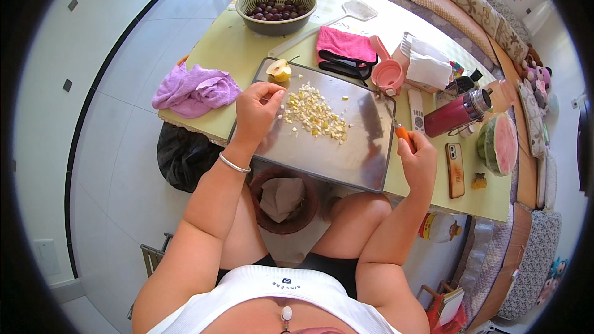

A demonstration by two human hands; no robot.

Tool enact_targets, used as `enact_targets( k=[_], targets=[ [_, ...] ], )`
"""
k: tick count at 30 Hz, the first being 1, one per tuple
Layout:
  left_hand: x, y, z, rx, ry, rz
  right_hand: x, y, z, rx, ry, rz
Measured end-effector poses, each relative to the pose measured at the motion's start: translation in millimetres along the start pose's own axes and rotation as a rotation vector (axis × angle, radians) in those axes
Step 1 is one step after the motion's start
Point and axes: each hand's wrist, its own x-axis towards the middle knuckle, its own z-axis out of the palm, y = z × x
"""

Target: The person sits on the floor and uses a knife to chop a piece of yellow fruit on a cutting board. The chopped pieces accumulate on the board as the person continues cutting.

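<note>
A metal cutting board [309, 154] with a dark rim lies across the table's near edge. A pile of small diced pale fruit [314, 111] covers its upper middle. At its far left corner sits a cut half of a yellow-skinned fruit, likely a pear [279, 71], with a long stem. Over the board's left side, my left hand [258, 111] is closed in a pinch near the dice; what it holds, if anything, is hidden. My right hand [417, 156] grips the orange handle of a small knife [403, 134] at the right edge, the blade pointing away from me.
Behind the board are a colander of dark round fruit [276, 11], a white spatula [356, 11] and a pink cloth [346, 46]. A purple towel [197, 91] lies left. On the right are a maroon thermos [455, 114], phone [455, 170] and watermelon piece [498, 144]. A bin [284, 207] stands below.
</note>
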Motion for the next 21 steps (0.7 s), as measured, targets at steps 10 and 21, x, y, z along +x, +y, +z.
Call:
enact_targets(
  k=[10, 21],
  targets=[
    [0, 2, -1, -0.008, -0.014, -0.002, 2, 2, 3, -0.031, 0.003, 0.017],
    [-1, 1, -2, 0.008, -0.004, 0.009, 3, -6, 10, 0.339, -0.230, 0.087]
  ],
)
